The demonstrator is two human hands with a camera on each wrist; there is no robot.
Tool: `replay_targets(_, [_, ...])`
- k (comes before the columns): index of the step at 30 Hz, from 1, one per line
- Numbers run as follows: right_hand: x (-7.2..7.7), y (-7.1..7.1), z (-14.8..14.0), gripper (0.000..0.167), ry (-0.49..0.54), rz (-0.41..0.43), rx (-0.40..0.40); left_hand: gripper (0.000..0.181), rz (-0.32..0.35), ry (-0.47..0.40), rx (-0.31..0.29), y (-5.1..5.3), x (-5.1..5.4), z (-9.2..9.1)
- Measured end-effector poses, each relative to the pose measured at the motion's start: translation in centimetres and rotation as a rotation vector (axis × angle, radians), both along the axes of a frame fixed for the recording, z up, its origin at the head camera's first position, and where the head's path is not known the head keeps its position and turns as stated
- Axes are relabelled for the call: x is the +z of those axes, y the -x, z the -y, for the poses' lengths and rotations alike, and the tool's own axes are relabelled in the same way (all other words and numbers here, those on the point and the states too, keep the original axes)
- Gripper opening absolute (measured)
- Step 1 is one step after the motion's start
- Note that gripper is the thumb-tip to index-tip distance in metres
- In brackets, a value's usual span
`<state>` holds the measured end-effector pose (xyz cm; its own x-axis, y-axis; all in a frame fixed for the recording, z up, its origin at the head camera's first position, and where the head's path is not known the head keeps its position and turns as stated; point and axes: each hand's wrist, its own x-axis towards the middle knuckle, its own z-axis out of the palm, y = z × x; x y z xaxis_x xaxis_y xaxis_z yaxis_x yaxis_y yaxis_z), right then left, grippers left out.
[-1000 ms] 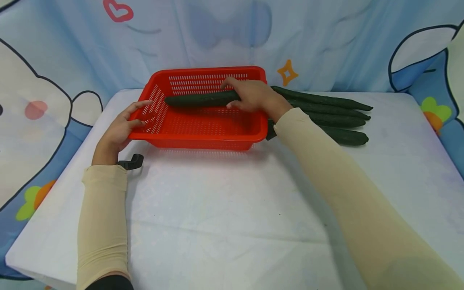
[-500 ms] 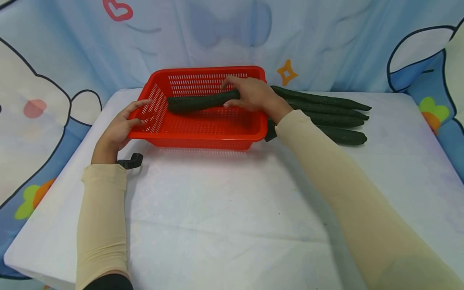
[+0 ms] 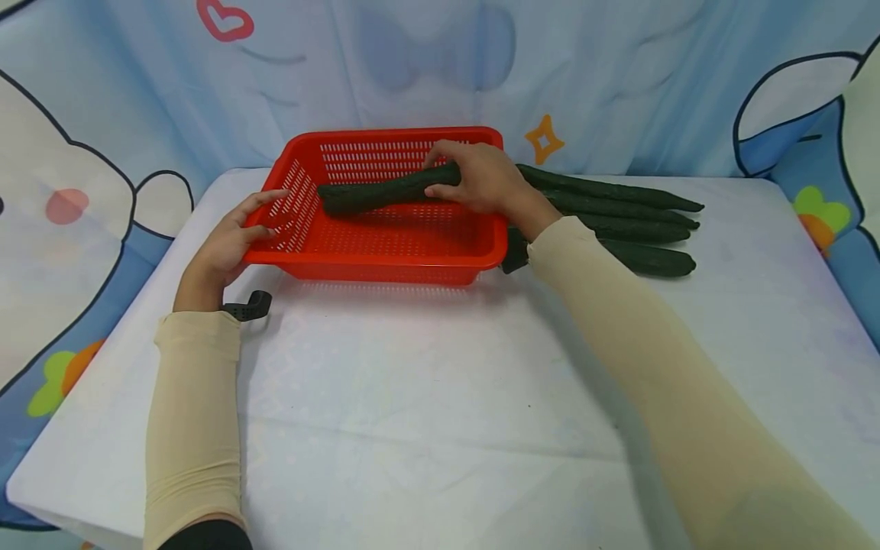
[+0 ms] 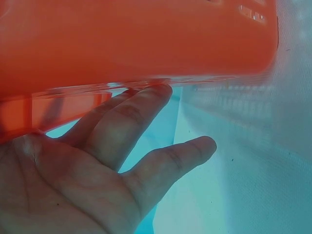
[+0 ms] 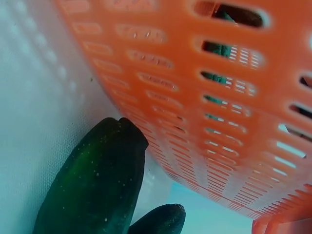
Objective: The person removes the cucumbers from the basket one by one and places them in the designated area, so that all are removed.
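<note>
In the head view a red slotted plastic basket (image 3: 385,263) stands on the table. My left hand (image 3: 223,241) grips its left rim, thumb and one finger over the edge; in the left wrist view other fingers (image 4: 129,124) lie along the basket's outside. My right hand (image 3: 484,179) reaches over the right rim and holds the right end of a dark green cucumber (image 3: 381,195) between thumb and fingers. This cucumber is inside the basket, its left end lower than the held end. The right wrist view does not show the right hand.
Several more cucumbers (image 3: 649,260) lie side by side to the right of the basket, partly hidden by my right forearm. Their near ends (image 5: 97,175) come close to the basket's slotted wall. A white cloth covers the table (image 3: 412,397); a patterned blue curtain (image 3: 591,76) hangs behind.
The cucumber in the basket has tilted, its left end lower and its held end a little higher. My right hand has shifted slightly; the left hand and basket stay put.
</note>
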<state>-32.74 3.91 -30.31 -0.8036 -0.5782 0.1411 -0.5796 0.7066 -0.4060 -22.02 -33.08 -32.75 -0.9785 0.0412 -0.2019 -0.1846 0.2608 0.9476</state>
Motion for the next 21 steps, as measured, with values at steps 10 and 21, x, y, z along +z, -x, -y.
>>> replay_targets(10, [0.1,-0.6,-0.5,0.041,0.076,-0.043,-0.028,0.056,-0.025,-0.008,-0.007,0.1,-0.2,-0.1])
replay_targets(21, [-0.8,-0.9,-1.2,0.041,0.289,-0.225,-0.035,0.055,-0.011,-0.006,-0.005,0.1,-0.1,-0.1])
